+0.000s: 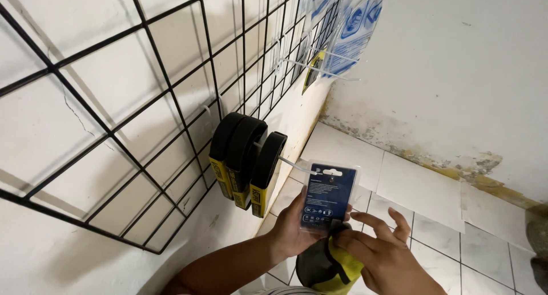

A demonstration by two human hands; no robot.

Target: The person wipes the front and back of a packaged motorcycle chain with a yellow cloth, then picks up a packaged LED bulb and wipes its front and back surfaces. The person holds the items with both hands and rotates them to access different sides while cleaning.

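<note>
My left hand (291,226) holds a clear blister pack with a dark blue card (329,197) upright, its hang hole close to the tip of a metal peg (297,166) on a black wire grid panel (142,101). Three black rolled items with yellow labels (245,163) hang on that peg. My right hand (383,252) grips a black and yellow-green item (331,263) just below the pack, with two fingers stretched out.
More blue and white blister packs (357,26) hang on pegs higher up the grid. A white wall with stained, peeling plaster (456,158) meets a white tiled floor (422,198) on the right.
</note>
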